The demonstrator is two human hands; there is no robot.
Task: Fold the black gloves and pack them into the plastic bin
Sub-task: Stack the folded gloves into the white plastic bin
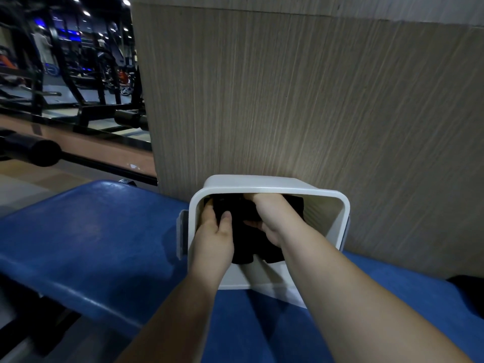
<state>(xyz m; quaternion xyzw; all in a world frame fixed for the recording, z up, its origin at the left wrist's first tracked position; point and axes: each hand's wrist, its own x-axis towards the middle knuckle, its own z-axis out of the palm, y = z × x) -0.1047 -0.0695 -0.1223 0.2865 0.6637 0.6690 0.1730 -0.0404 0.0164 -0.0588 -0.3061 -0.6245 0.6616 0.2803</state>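
A white plastic bin (337, 205) stands on a blue padded bench, its open top facing me. Both of my hands reach down into it. Black gloves (245, 239) lie bunched inside the bin between my hands, their lower edge hanging near the bin's front wall. My left hand (213, 233) grips the gloves' left side with the thumb pressed on the fabric. My right hand (275, 218) is curled over the gloves' right side, fingers tucked into the cloth. The gloves' shape and folds are mostly hidden by my hands and the dark.
The blue bench (104, 244) spreads left and toward me. A wood-grain panel (301, 100) rises straight behind the bin. Gym machines and a black barbell (39, 150) fill the far left. A dark object (468, 286) sits on the bench at the right edge.
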